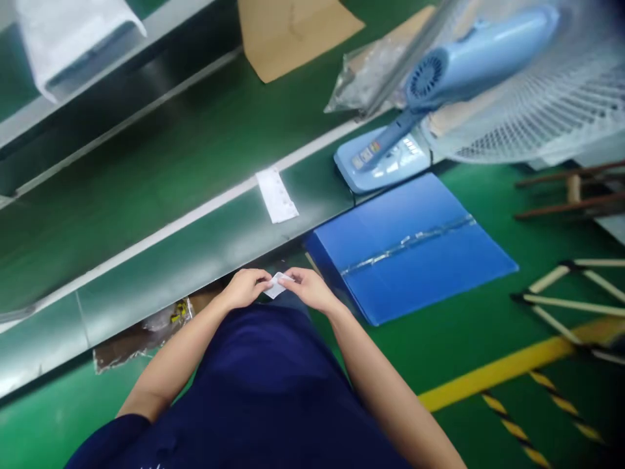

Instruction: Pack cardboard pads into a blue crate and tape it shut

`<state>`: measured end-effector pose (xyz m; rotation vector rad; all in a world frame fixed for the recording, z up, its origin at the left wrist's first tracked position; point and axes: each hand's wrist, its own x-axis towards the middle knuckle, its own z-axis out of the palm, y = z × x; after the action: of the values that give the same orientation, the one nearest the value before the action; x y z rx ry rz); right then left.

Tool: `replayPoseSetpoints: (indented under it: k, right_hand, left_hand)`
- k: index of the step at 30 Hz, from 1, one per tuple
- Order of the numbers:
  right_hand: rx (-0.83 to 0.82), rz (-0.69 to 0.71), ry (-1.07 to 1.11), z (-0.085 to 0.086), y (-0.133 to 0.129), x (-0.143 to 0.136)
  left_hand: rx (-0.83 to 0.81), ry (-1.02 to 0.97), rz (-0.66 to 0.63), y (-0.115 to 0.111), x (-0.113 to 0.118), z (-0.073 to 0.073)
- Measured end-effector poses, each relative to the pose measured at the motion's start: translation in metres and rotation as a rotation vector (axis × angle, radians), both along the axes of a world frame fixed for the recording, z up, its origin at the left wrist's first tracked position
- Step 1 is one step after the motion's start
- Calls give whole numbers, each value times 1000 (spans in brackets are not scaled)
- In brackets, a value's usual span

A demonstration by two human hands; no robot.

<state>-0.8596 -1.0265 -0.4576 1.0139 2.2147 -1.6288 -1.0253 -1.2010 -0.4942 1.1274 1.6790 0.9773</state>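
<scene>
A small white piece (276,286), perhaps paper or a label, is pinched between both hands close to the body. My left hand (247,288) grips its left edge between thumb and fingers. On the other side, my right hand (308,286) has thumb and fingers closed on the right part. Beyond the hands, a white strip of paper (277,195) with small marks lies on the green bench ledge (209,241).
A light blue fan (395,156) stands on the ledge at the right. Below it is a blue box (420,247) with tape across it. Brown paper (293,32) and clear plastic bags (361,78) lie farther back. A plastic bag (161,326) sits under the ledge.
</scene>
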Motion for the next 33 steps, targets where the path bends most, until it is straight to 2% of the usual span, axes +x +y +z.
replayPoseSetpoints:
  k: [2,4,6,8,11,14,17,19,21,24,26,27,28,30,33]
  right_hand:
    - [-17,-90,-14,-14,-33,30]
    - [-46,-167,-21,-25,-66,57]
    - [-52,-257,-22,-36,-94,81]
    - [-30,-374,-12,-47,-117,104]
    - [23,-607,22,-64,-143,136]
    - [62,-915,78,-80,-168,169]
    - [23,-1154,100,-100,-175,210]
    - [-58,-1209,76,-122,-152,244]
    - [-181,-1227,56,-154,-99,282]
    - [-361,-1205,48,-214,21,330]
    - [-421,-1196,88,-258,100,341]
    - [-438,-1221,124,-278,134,340]
    - [-457,-1277,168,-297,163,336]
    - [-503,-1430,261,-327,205,321]
    - [-577,-1629,400,-354,241,303]
  left_hand:
    - [25,98,-149,-15,7,-19]
    - [25,110,-274,-27,19,-35]
    - [22,53,-347,-35,34,-46]
    - [12,-20,-365,-36,54,-52]
    - [-25,-78,-399,-30,85,-57]
    - [-64,-104,-466,-18,113,-66]
    - [-102,-96,-436,11,141,-84]
    - [-140,-46,-372,52,164,-105]
    - [-196,47,-297,109,192,-132]
    - [-284,183,-171,210,239,-175]
    - [-305,224,-88,267,265,-201]
    - [-302,228,-53,288,275,-212]
    - [-292,224,-23,304,283,-223]
    - [-266,202,22,319,293,-241]
    - [-242,151,72,317,306,-262]
